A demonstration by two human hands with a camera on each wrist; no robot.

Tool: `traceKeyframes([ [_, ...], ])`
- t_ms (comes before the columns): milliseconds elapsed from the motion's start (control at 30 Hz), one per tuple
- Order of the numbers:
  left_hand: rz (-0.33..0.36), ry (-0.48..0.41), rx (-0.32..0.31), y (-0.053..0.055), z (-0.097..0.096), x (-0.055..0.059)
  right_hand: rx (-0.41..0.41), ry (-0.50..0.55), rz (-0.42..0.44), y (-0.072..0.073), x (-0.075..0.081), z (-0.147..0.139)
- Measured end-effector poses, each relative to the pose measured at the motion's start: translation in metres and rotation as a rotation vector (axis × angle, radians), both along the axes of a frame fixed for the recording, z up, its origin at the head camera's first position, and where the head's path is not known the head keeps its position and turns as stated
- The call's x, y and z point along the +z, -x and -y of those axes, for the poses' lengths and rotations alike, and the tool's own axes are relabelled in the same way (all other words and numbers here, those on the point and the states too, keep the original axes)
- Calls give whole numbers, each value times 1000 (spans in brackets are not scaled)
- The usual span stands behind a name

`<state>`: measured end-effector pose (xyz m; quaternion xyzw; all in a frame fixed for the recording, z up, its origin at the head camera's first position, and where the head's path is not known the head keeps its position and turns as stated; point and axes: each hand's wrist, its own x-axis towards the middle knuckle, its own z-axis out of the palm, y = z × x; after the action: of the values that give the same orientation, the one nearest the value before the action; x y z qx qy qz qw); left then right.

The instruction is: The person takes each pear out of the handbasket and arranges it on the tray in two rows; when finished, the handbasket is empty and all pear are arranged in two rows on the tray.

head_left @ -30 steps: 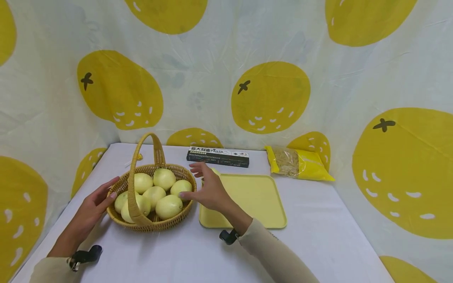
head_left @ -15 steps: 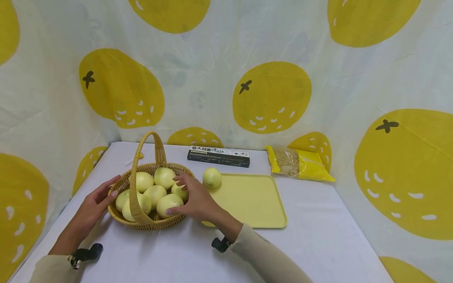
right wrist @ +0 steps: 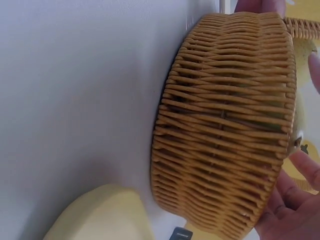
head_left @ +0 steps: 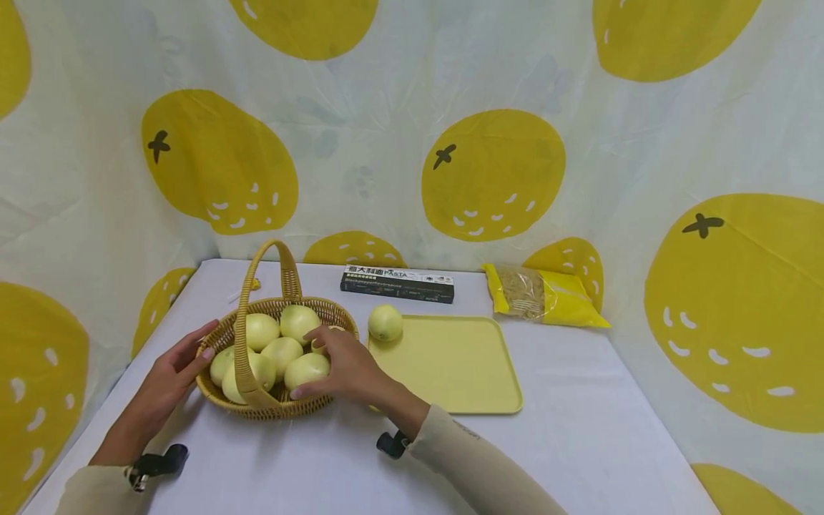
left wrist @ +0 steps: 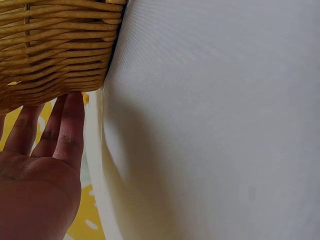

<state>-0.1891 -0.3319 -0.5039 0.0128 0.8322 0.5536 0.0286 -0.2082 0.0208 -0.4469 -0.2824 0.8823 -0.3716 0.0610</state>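
A wicker basket (head_left: 302, 408) with a tall handle stands at the left, holding several pale yellow-green round fruits (head_left: 281, 355). My left hand (head_left: 164, 375) touches the basket's left side, thumb at the rim; in the left wrist view its fingers (left wrist: 67, 132) lie straight against the weave. Over the basket's right rim my right hand (head_left: 344, 368) spreads, fingers and thumb apart around the front-right fruit (head_left: 307, 375). In the right wrist view, fingers (right wrist: 292, 192) and thumb show past the wicker wall. Another such fruit (head_left: 385, 323) sits on the yellow tray's (head_left: 450, 365) back left corner.
Behind the tray lies a black and white pasta box (head_left: 397, 284). A yellow bag of dry noodles (head_left: 543, 295) is at the back right. Beyond the basket handle is a small yellow item (head_left: 255, 284). Fruit-printed cloth surrounds the white tabletop.
My right hand has moved left and slightly down from the basket's right rim to the front-right fruit, uncovering the fruit on the tray. The left hand has stayed at the basket.
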Motion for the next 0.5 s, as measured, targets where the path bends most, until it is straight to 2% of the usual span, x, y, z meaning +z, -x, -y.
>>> traceKeyframes([
  [167,33,28,12,1,-2,2,-25,-118,-110,-2,3,6],
  [333,56,11,21,2,-4,3,-33,-230,-187,-3,5,11],
  [500,60,15,22,2,-3,2,-40,-290,-212,-2,5,15],
])
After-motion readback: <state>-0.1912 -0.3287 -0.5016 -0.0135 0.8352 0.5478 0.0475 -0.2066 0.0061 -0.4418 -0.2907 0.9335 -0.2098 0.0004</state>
